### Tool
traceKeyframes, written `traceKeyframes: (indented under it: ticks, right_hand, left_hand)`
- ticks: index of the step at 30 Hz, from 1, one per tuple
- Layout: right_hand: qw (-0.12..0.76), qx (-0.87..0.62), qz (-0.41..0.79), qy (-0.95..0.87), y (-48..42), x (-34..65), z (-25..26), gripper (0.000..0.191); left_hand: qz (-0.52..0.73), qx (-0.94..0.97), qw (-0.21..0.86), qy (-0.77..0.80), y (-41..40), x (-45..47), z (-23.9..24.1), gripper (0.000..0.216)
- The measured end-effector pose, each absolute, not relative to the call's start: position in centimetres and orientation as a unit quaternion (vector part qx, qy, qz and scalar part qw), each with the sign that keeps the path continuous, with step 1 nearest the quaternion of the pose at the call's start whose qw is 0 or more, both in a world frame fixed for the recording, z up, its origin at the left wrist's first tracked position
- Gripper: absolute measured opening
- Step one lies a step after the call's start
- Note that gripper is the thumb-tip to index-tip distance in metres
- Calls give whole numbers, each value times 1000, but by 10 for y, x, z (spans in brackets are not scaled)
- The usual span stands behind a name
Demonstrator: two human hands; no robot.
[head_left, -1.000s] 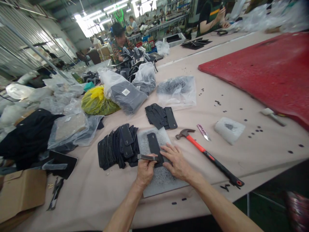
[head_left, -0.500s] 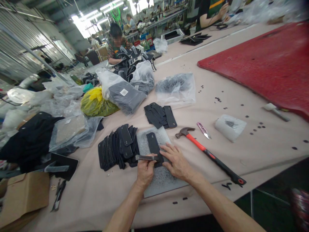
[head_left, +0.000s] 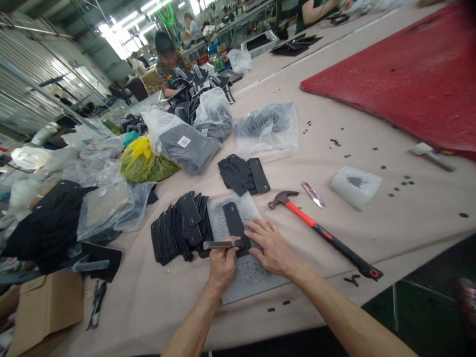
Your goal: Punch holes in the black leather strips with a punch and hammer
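My left hand (head_left: 222, 270) is closed around a metal punch (head_left: 223, 244), held over the lower end of a black strip (head_left: 233, 218). The punch's working end is partly hidden at the strip. Fingers stretched out, my right hand (head_left: 270, 248) rests on that strip's right edge. Beneath both lies a speckled pale board (head_left: 245, 277). To the left a thick row of black pieces (head_left: 180, 225) is stacked on edge, and a smaller pile of them (head_left: 243, 173) sits behind the board. A claw hammer (head_left: 323, 233) with a red and black handle lies to the right.
Pink thread snips (head_left: 313, 194) and a whitish block (head_left: 356, 187) lie beyond the hammer. A red board (head_left: 401, 79) covers the back right. Plastic-bagged goods (head_left: 186, 144), a yellow bag (head_left: 147, 161) and a cardboard box (head_left: 50, 307) stand left. A co-worker (head_left: 167, 64) is across the table.
The view has shifted slightly. The punch's outer end has tipped a little, while my left hand keeps its grip. My right hand stays on the black strip.
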State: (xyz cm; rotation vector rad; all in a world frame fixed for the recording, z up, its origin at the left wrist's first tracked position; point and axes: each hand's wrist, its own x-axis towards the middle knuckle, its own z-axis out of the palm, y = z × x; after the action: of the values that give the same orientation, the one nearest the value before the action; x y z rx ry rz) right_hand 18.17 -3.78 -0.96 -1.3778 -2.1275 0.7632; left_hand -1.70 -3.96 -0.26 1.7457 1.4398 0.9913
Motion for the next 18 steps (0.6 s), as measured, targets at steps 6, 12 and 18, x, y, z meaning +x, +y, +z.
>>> traceKeyframes:
  ticks: [6,12,18]
  right_hand:
    - [248,-503,279,-779,-38,182,-10,54]
    - [244,-505,280,-779,-38,182,-10,53]
    - [244,-503,278,-781,-38,182,-11,52]
  left_hand:
    - [375,676,317,550,-40,-18,-5,18]
    - [359,715,267,538,-40,-13,-6,19]
    - [349,718,247,549,-41,-5,-5,22]
